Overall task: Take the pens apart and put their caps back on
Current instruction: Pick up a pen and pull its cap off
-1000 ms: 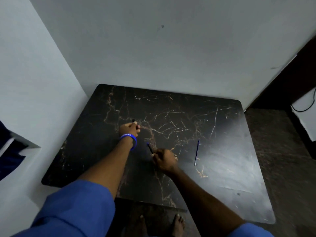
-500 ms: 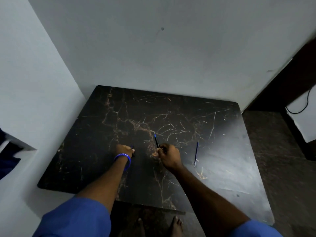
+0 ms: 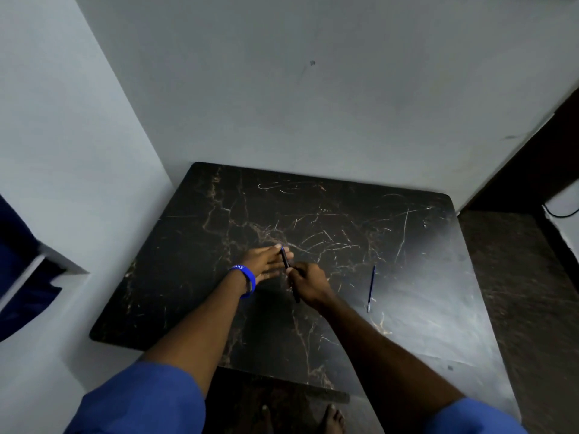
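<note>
Clutching pen (image 3: 285,260) in right grip (image 3: 308,283); left grip (image 3: 264,261) flat, straight-fingered, touching pen

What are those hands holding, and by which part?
A dark pen. The right hand grips its lower half. The left hand has its fingertips at the pen's top end; whether they pinch it or only touch it cannot be told.

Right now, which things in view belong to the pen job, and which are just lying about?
Job: black pen, gripped by the right hand, far end touching the left hand; blue pen lying on the table.
Just about: blue wristband on the left wrist; cable at the far right.
</note>
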